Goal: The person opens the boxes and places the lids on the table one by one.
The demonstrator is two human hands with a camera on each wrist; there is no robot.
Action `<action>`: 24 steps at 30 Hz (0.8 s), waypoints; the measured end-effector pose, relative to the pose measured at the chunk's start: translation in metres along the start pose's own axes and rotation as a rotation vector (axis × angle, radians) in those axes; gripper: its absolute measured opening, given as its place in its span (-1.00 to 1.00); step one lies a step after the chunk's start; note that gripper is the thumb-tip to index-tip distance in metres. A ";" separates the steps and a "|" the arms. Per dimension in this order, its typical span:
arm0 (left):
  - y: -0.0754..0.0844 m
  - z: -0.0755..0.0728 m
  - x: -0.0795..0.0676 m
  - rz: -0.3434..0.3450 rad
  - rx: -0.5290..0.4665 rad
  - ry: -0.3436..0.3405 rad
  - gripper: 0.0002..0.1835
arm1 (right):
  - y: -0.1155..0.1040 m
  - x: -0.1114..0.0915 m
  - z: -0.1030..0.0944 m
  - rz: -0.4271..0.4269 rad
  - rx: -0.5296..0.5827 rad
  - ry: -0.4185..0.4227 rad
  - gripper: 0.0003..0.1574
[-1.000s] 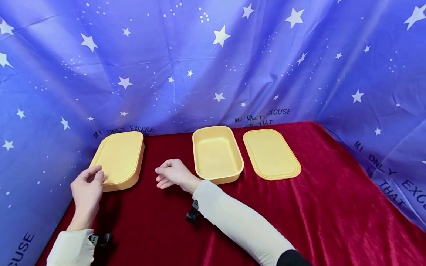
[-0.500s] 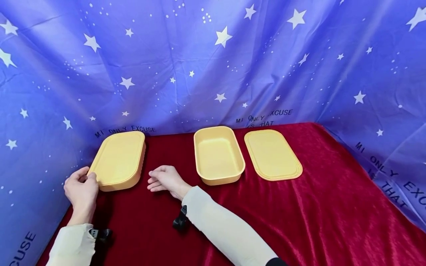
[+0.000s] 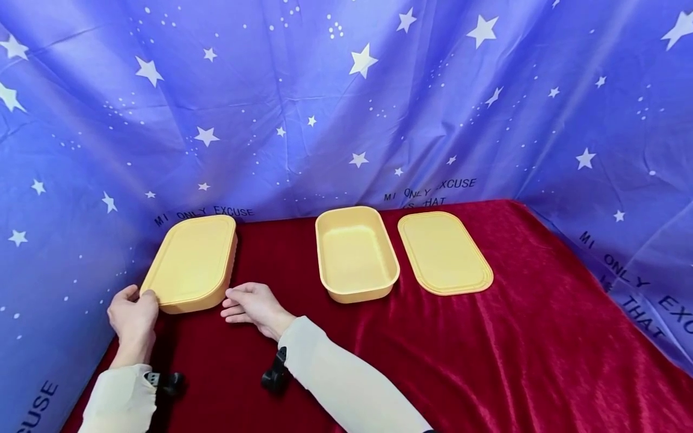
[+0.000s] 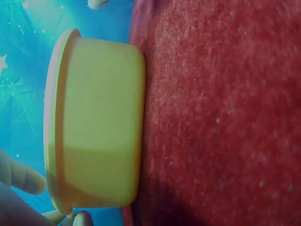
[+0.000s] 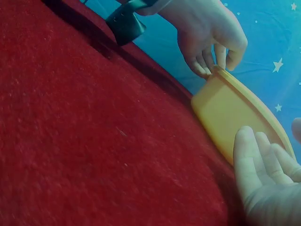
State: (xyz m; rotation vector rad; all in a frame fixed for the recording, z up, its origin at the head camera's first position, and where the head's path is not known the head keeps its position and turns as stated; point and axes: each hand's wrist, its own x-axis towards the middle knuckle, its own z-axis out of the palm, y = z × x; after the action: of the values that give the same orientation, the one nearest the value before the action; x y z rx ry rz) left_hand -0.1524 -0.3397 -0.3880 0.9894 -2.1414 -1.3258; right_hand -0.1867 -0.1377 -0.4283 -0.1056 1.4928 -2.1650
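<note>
A lidded yellow lunch box (image 3: 189,258) sits at the left end of the red cloth. My left hand (image 3: 133,314) is at its near left corner, the thumb over the lid's edge and curled fingertips under the rim in the left wrist view, pinching that corner. My right hand (image 3: 254,307) is at the near right corner, fingers extended and slightly bent, fingertips close to the box's side (image 5: 221,110). A second yellow box (image 3: 357,258), uncovered and hollow, stands in the middle. Right of it a flat yellow lid (image 3: 445,252) lies on the cloth.
Red velvet cloth (image 3: 541,337) covers the table. A blue star-printed curtain (image 3: 303,72) hangs behind it and along both sides, close beside the lidded box. Each wrist carries a small black camera (image 3: 275,370).
My right hand has moved left from beside the middle box to the lidded box. My left hand has shifted slightly left and down, onto the lidded box's corner.
</note>
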 end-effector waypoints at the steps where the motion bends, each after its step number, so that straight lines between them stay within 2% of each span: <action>1: 0.000 0.001 0.000 -0.016 -0.022 -0.004 -0.40 | 0.000 0.000 0.001 -0.002 0.003 -0.007 -0.82; 7: -0.003 0.004 0.002 -0.094 -0.146 -0.016 -0.42 | 0.002 -0.002 0.005 -0.027 0.013 -0.061 -0.80; 11: -0.005 0.005 0.003 -0.129 -0.176 -0.015 -0.54 | 0.003 -0.002 0.009 -0.030 0.025 -0.084 -0.79; 15: -0.006 0.006 0.003 -0.149 -0.204 -0.019 -0.65 | 0.004 -0.001 0.012 -0.033 0.025 -0.079 -0.80; 24: -0.006 0.008 0.005 -0.170 -0.243 -0.024 -0.67 | 0.001 0.005 0.020 -0.028 0.018 -0.043 -0.84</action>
State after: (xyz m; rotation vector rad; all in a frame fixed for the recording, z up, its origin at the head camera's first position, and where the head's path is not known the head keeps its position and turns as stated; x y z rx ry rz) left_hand -0.1590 -0.3399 -0.3970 1.0770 -1.8887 -1.6409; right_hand -0.1837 -0.1573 -0.4224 -0.1672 1.4560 -2.1833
